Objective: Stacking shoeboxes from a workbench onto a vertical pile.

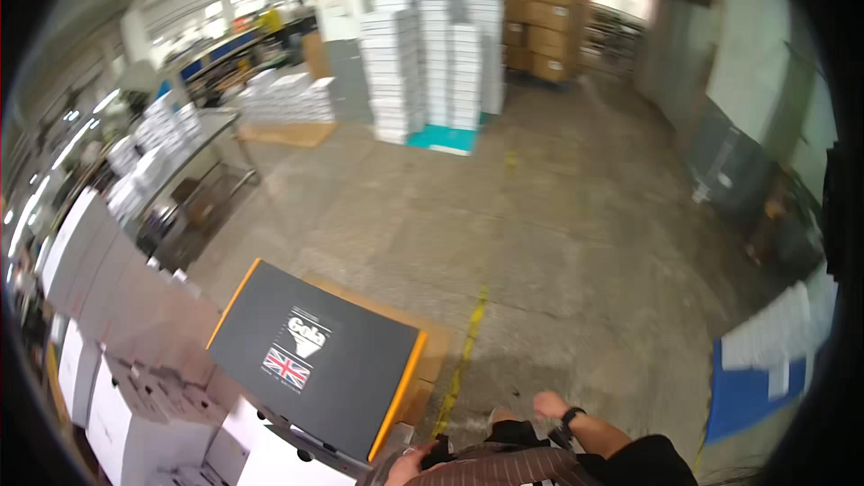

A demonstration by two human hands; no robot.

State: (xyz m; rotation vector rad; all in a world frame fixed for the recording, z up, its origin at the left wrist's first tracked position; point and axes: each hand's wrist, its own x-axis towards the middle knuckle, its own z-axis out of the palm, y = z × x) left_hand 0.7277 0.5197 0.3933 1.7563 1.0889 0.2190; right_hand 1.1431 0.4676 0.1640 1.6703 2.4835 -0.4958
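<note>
A dark grey shoe box [333, 342] with orange edges, a white emblem and a printed flag lies on top of a stack at the lower left. My left hand [409, 465] is low in the picture, just right of the box's near corner; its fingers are mostly hidden, and I cannot make out whether it grips anything. Further right, my right hand [549, 403] hangs over the floor, apart from the boxes, with a dark watch [572, 415] on its wrist. Its fingers are too small and blurred to read.
White boxes [126, 414] crowd the lower left. Tall stacks of white boxes [391, 72] stand ahead on a teal sheet [443, 139], beside brown cartons [544, 27]. A loaded table [202, 135] is at left. White stacked items [778, 328] sit over a blue surface [742, 400] at right.
</note>
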